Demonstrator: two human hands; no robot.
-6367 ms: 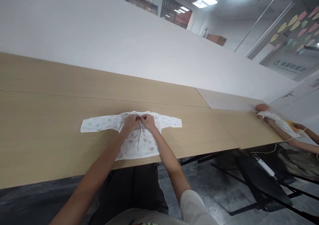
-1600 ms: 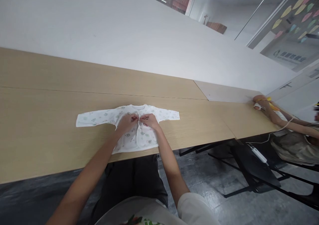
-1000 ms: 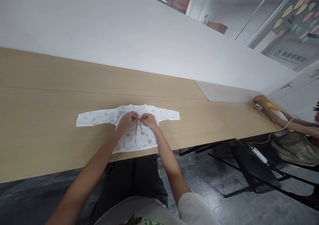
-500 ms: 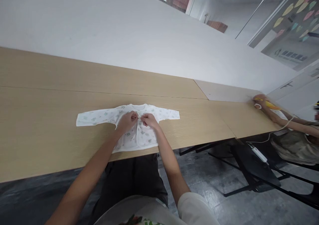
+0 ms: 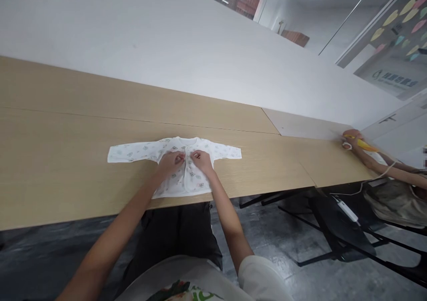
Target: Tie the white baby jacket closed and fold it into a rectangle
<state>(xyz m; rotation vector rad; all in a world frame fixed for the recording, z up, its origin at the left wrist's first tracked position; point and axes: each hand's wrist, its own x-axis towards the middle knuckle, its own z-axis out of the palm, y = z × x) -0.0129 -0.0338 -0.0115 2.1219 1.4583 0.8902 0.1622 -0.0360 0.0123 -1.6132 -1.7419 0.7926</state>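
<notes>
A white long-sleeved baby shirt (image 5: 178, 183) with a small scattered print lies flat at the table's near edge, its sleeves spread to both sides. Its front opening runs down the middle between my hands. My left hand (image 5: 171, 164) is closed in a pinch on the fabric just left of the opening, below the neckline. On the other side, my right hand (image 5: 203, 162) has its thumb and fingers pinched together at the shirt front. The small parts between the fingertips are too small to make out.
The long wooden table (image 5: 66, 172) runs along a white partition (image 5: 140, 43). At the far right, another person's hand (image 5: 355, 141) touches an orange and yellow item. Black folding chairs (image 5: 336, 225) stand below; a white power strip (image 5: 347, 210) with a cable lies on one.
My fingertips have moved slightly apart at the shirt's opening, the right ones a little to the right. The view has shifted slightly. The shirt still lies flat.
</notes>
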